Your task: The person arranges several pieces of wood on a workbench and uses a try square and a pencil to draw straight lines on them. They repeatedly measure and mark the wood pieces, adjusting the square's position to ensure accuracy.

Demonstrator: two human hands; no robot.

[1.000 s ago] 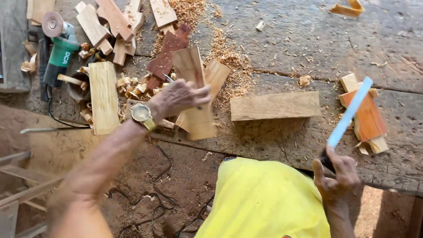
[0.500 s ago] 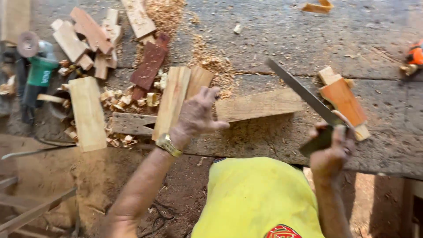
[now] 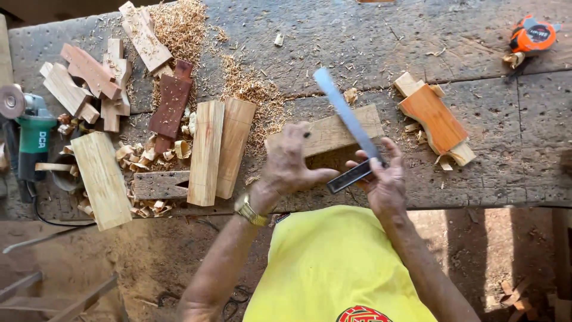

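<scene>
1. Presently, the fingers [image 3: 381,156] of the right hand [image 3: 384,182] were closed on a try square [image 3: 351,134] where its dark stock met the steel blade; the blade rose up and to the left over a flat wooden board [image 3: 333,132] on the table [image 3: 476,53].
2. The left hand [image 3: 289,161] lay on the near end of that board, fingers spread and gripping nothing, thumb pointing toward the stock.
3. Risk, judged from the grip: the square was pinched near one end only. A loosened hold would probably let the long blade swing down onto the left hand.
4. Risk, judged from the board: it lay loose on a surface strewn with wood shavings [image 3: 250,89]. Uneven pressure from the left hand could let it slide or pivot, and the square would then seat badly.
5. Just to the left, two upright planks [image 3: 217,149] stood close beside the left wrist; a sideways sweep of the forearm could knock them.
6. Farther out lay an orange-faced block [image 3: 435,119] to the right, a tape measure [image 3: 532,36] at the far right corner, and an angle grinder [image 3: 30,134] at the left edge, well apart from both hands.
</scene>
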